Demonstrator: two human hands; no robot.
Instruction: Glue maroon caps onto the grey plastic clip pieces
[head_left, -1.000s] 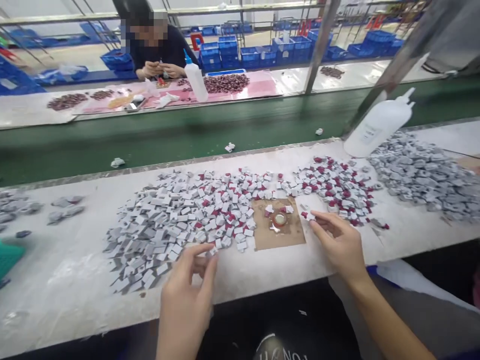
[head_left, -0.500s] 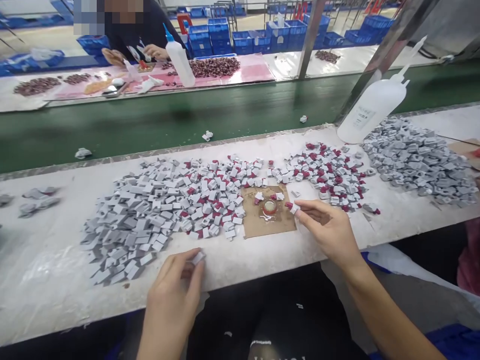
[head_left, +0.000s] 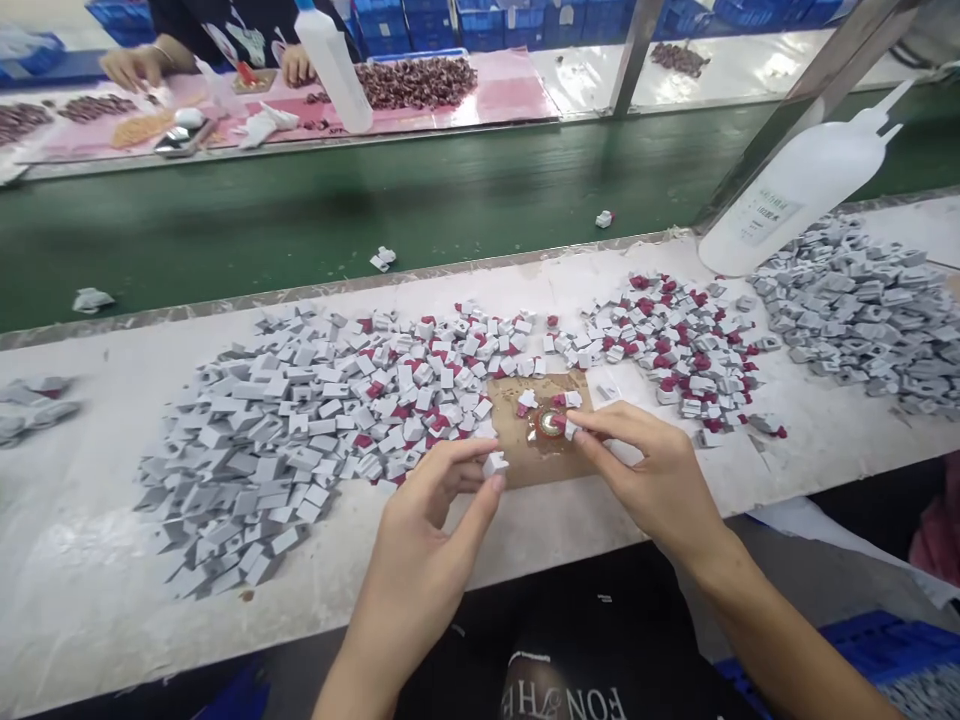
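Above the bench [head_left: 75, 545], I'm pinching a grey block [head_left: 495, 464] in barely parted left fingers [head_left: 480, 512], a maroon-grey piece [head_left: 570, 430] in similarly parted right fingers [head_left: 619, 425]; round cap [head_left: 548, 421] sitting just beside it on wet cardboard [head_left: 536, 472].

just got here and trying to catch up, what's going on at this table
The person's left hand pinches a small grey piece, while the right hand holds a grey-and-maroon piece close to a small round cap on a cardboard square. The two held pieces are apart. To the left lies a large heap of loose pieces, mostly grey; to the right is another heap, mixed with maroon, near a white bottle.
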